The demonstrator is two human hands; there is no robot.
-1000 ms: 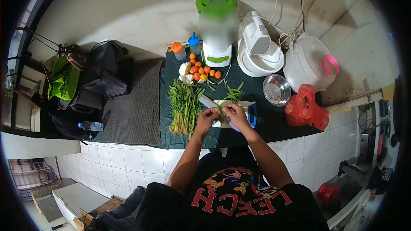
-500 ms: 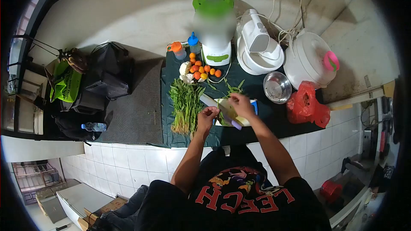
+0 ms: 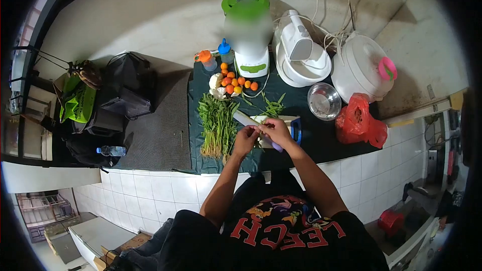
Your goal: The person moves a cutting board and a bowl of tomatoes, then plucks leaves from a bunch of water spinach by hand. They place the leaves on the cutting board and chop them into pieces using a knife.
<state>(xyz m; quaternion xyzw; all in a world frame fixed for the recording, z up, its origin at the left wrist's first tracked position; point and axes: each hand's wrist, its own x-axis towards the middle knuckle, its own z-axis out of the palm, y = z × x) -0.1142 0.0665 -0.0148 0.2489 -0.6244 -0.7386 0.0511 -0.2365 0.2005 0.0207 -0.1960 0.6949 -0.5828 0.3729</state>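
My left hand point(image 3: 244, 140) and my right hand point(image 3: 277, 133) meet fingertip to fingertip over a cutting board point(image 3: 287, 122) with a blue edge. Both are closed in a pinch on a thin green vegetable stem point(image 3: 259, 142), mostly hidden by the fingers. Beneath them a knife point(image 3: 242, 118) lies slanted across the board, its purple handle partly covered. A bunch of leafy greens point(image 3: 217, 120) with pale roots lies left of my left hand. Torn green leaves point(image 3: 273, 107) rest just beyond the board.
Small tomatoes point(image 3: 229, 89) and garlic point(image 3: 216, 81) lie behind the greens. At the back stand a blender point(image 3: 252, 62), a stand mixer point(image 3: 303, 50) and a white lidded tub point(image 3: 362, 65). On the right are a metal bowl point(image 3: 324, 101) and a red plastic bag point(image 3: 359, 123).
My right hand has come down and left from above the loose leaves to meet my left hand. My left hand has barely moved. More torn leaves now show behind the board.
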